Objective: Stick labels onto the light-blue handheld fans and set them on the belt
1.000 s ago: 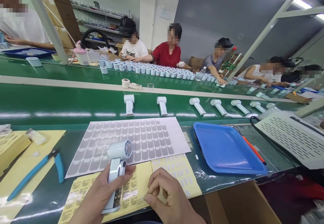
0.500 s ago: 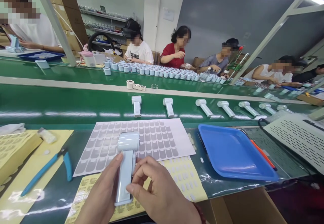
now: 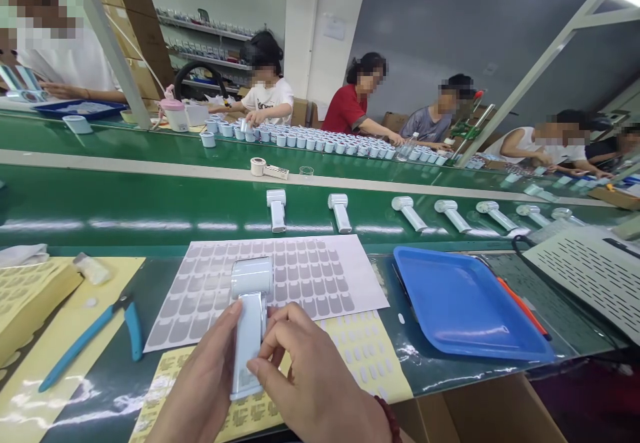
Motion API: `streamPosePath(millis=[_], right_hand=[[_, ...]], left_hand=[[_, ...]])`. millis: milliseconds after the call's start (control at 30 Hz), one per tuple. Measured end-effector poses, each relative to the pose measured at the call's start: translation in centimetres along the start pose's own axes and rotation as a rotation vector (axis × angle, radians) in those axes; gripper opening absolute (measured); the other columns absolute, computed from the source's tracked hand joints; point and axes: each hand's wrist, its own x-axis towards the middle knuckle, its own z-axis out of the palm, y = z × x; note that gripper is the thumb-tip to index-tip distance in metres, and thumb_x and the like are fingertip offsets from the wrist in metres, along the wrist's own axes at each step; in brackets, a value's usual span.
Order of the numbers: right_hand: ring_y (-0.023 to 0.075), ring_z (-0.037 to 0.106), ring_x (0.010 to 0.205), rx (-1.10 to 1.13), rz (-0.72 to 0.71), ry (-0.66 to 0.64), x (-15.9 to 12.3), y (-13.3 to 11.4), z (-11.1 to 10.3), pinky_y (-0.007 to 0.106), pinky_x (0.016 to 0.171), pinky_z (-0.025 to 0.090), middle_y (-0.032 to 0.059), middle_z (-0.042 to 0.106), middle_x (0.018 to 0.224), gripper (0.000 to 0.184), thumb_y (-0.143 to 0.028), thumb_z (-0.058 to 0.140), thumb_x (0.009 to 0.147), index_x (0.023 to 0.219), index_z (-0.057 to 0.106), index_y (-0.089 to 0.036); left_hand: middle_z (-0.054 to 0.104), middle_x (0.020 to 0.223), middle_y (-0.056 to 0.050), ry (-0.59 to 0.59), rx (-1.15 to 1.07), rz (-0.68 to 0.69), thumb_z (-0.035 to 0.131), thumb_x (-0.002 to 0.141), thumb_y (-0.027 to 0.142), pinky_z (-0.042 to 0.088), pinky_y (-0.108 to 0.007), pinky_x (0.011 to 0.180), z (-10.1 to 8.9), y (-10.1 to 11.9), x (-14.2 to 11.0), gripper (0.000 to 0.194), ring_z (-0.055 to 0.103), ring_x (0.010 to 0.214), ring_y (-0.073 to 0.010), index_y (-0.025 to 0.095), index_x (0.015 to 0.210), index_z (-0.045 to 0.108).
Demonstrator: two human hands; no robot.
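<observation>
My left hand is closed around the handle of a pale blue handheld fan, gripping it from the left with the thumb along its edge. The fan's round head points away from me and its flat handle faces up. My right hand is closed at the handle's right side, fingers curled and thumb tip on the lower handle. A faint greyish patch shows on the handle near that thumb. Beneath the fan lie a white sheet of grey stickers and a yellow sticker sheet.
Blue-handled cutters lie left, beside a yellow sticker stack. A blue tray and an orange tool are on the right. Beyond, several fans rest on the green belt. Co-workers sit behind rows of small cups.
The fan has tilted slightly in my hands, and the patch near my right thumb now shows. Fans on the belt have shifted slightly right. Two co-workers have reached toward the cups.
</observation>
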Motion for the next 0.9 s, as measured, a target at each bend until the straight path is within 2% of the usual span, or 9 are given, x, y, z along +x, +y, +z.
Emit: streamPosePath(millis=[133, 267, 367, 400, 500, 567, 667, 767, 900], right_hand=[[0.0144, 0.061, 0.081, 0.003, -0.048, 0.012, 0.0, -0.1, -0.1, 0.032, 0.083, 0.051, -0.0024, 0.052, 0.092, 0.022, -0.01, 0.068, 0.083, 0.074, 0.051, -0.022], [0.0147, 0.06, 0.085, 0.203, 0.001, 0.037, 0.2, 0.0, -0.3, 0.022, 0.06, 0.047, -0.001, 0.055, 0.091, 0.017, -0.016, 0.069, 0.083, 0.074, 0.057, -0.022], [0.0157, 0.061, 0.081, 0.43, 0.053, 0.11, 0.5, 0.8, -0.6, 0.018, 0.047, 0.045, 0.001, 0.057, 0.09, 0.018, -0.034, 0.07, 0.085, 0.078, 0.06, -0.022], [0.0155, 0.061, 0.078, 0.424, 0.063, 0.144, 0.7, 1.3, -0.9, 0.019, 0.046, 0.047, 0.0014, 0.058, 0.09, 0.021, -0.041, 0.066, 0.088, 0.081, 0.06, -0.022], [0.0182, 0.066, 0.077, 0.075, 0.09, 0.255, 1.1, 3.2, -2.5, 0.026, 0.054, 0.056, 0.0049, 0.066, 0.094, 0.033, -0.052, 0.049, 0.096, 0.102, 0.062, -0.022], [0.0259, 0.068, 0.096, -0.199, 0.114, 0.328, 1.4, 4.7, -4.2, 0.039, 0.075, 0.06, 0.0122, 0.069, 0.112, 0.037, -0.045, 0.044, 0.099, 0.121, 0.059, -0.019], [0.0367, 0.056, 0.125, -0.414, 0.135, 0.391, 2.2, 6.8, -6.7, 0.057, 0.102, 0.048, 0.0216, 0.06, 0.136, 0.046, -0.026, 0.042, 0.096, 0.138, 0.051, -0.009], [0.0361, 0.057, 0.124, -0.573, 0.138, 0.391, 3.6, 8.3, -8.2, 0.053, 0.1, 0.049, 0.022, 0.061, 0.137, 0.051, -0.016, 0.039, 0.094, 0.144, 0.046, -0.006], [0.0291, 0.063, 0.117, -0.704, 0.112, 0.386, 6.0, 9.9, -8.8, 0.04, 0.089, 0.055, 0.0162, 0.069, 0.126, 0.053, -0.011, 0.041, 0.092, 0.144, 0.049, -0.012]], left_hand=[[0.076, 0.107, -0.007, -0.106, 0.027, 0.017, 0.083, 0.064, 0.054, 0.056, -0.039, 0.096, -0.5, 0.2, -0.2, 0.055, 0.061, 0.121, -0.0355, 0.023, 0.11, 0.075], [0.075, 0.114, -0.009, -0.162, 0.092, 0.038, 0.092, 0.045, 0.035, 0.056, -0.042, 0.096, -0.5, 0.7, -1.2, 0.07, 0.057, 0.126, -0.0408, 0.026, 0.112, 0.074], [0.074, 0.116, -0.009, -0.167, 0.141, 0.019, 0.093, 0.04, 0.023, 0.057, -0.039, 0.094, -0.5, 1.1, -1.4, 0.073, 0.057, 0.126, -0.0412, 0.026, 0.11, 0.074], [0.074, 0.117, -0.009, -0.168, 0.151, 0.008, 0.094, 0.04, 0.023, 0.057, -0.038, 0.094, -0.6, 1.3, -1.3, 0.074, 0.058, 0.126, -0.04, 0.026, 0.111, 0.073], [0.073, 0.122, -0.007, -0.175, 0.187, 0.021, 0.094, 0.047, 0.025, 0.056, -0.032, 0.094, -1.3, 2.3, 0.2, 0.079, 0.06, 0.124, -0.0349, 0.026, 0.122, 0.068], [0.072, 0.124, -0.006, -0.171, 0.212, 0.074, 0.093, 0.052, 0.026, 0.057, -0.028, 0.089, -1.7, 3.7, 1.9, 0.081, 0.062, 0.122, -0.033, 0.025, 0.127, 0.065], [0.075, 0.119, -0.007, -0.116, 0.232, 0.128, 0.085, 0.063, 0.018, 0.06, -0.026, 0.077, -1.7, 6.9, 5.1, 0.064, 0.065, 0.115, -0.0307, 0.022, 0.124, 0.066], [0.078, 0.095, -0.004, 0.012, 0.28, 0.213, 0.071, 0.076, 0.006, 0.056, -0.017, 0.065, -1.2, 10.5, 8.7, 0.041, 0.072, 0.086, -0.0189, 0.014, 0.116, 0.068], [0.071, 0.073, 0.005, 0.023, 0.299, 0.348, 0.068, 0.084, 0.008, 0.049, -0.011, 0.062, -0.9, 13.9, 13.6, 0.043, 0.065, 0.063, -0.0068, 0.004, 0.125, 0.058]])
